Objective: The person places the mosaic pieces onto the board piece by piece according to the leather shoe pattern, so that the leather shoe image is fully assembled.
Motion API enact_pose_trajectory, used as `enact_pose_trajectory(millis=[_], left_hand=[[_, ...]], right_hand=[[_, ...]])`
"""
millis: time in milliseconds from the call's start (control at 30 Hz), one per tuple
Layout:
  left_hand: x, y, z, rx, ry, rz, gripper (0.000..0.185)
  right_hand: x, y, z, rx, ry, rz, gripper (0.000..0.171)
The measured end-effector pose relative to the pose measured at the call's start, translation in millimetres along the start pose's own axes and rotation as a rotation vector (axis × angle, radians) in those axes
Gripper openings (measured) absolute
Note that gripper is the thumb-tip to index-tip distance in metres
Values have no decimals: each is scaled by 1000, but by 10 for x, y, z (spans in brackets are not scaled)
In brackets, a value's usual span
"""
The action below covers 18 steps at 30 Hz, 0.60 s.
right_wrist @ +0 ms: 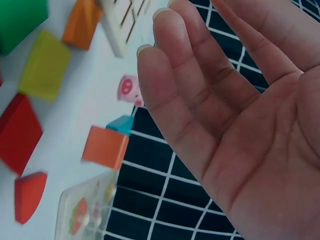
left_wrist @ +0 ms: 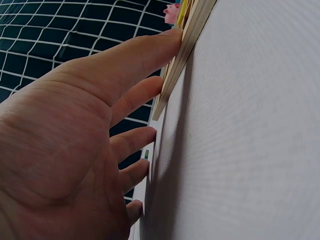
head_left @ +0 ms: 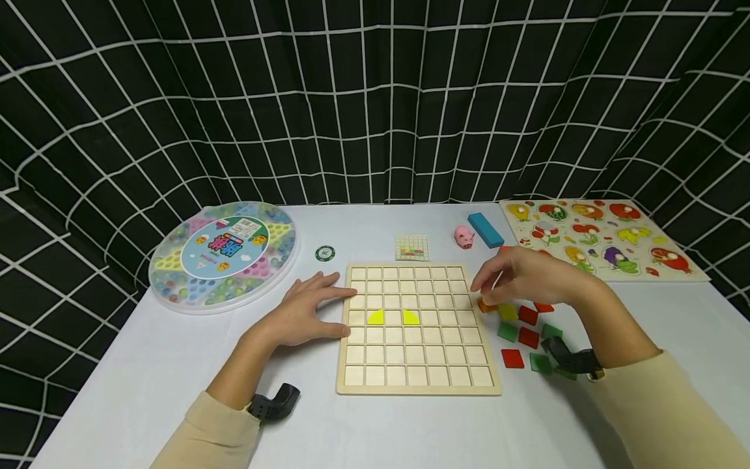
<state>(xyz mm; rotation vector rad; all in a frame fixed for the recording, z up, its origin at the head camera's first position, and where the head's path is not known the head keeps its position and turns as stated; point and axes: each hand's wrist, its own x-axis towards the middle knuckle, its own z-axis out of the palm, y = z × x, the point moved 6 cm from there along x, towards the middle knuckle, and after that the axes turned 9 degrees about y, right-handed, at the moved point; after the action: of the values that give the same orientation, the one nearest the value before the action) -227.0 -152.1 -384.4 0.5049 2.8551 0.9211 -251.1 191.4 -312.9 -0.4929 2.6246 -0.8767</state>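
Pale gridded board (head_left: pixel 411 335), yellow quarter-circles (head_left: pixel 377 318)

The person's left forearm (head_left: pixel 241 365) slants forward and inward, ending in a left hand (head_left: pixel 307 312) held palm down and low, its fingers spread and nearly straight, the thumb set well apart from the index finger. The right forearm (head_left: pixel 618 326) angles inward too. The right hand (head_left: pixel 527 277) bends its fingers loosely downward, thumb beneath the index finger, with a gap between their tips.

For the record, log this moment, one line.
left hand: touching square wooden grid board; right hand: near orange tile, grip unclear; board: two yellow quarter-circle pieces
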Motion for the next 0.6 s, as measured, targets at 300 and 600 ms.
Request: enact_pose_trajectory(millis=[300, 600], left_hand=[[4, -7, 3, 6, 1, 2, 68], [4, -10, 6, 4, 0, 1, 68]], right_hand=[[-51, 165, 5, -2, -11, 30, 22], [-3, 287, 62, 1, 29, 22, 20]])
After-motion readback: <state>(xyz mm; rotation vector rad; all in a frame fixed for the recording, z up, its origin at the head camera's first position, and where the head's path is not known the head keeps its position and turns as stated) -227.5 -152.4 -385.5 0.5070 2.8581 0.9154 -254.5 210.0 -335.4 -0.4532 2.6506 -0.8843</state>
